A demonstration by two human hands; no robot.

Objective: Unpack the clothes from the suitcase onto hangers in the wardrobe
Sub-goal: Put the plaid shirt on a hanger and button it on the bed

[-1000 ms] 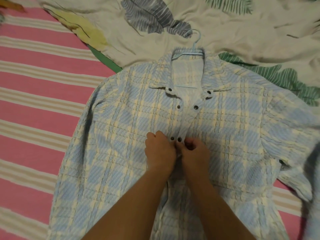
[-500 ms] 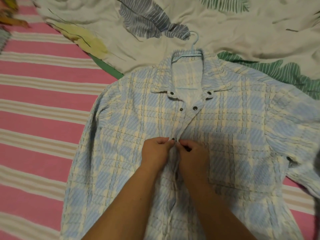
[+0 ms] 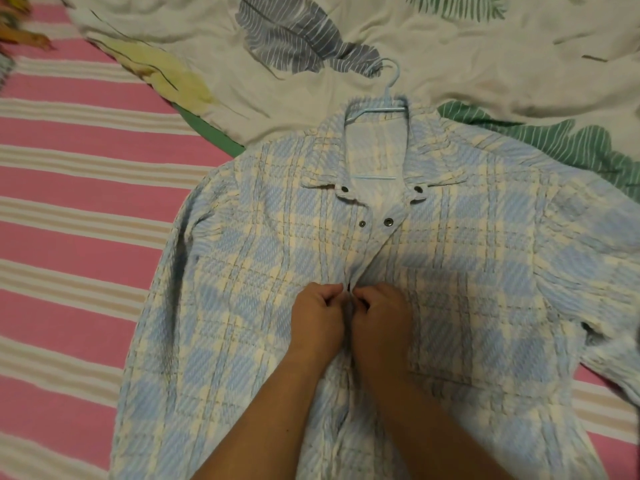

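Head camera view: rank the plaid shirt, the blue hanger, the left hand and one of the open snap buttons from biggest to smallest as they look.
1. plaid shirt
2. left hand, though it is nearer the camera, and
3. blue hanger is mostly hidden inside the shirt, so these two are unsure
4. snap button

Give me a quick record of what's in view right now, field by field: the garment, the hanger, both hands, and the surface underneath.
garment: blue and cream plaid shirt, lying flat, front up
hanger: light blue hanger inside the collar, hook pointing away
snaps: top two pairs at the neck undone
left hand: left hand pinches the left placket edge
right hand: right hand pinches the right placket edge
surface: pink striped sheet; leaf-print cover beyond
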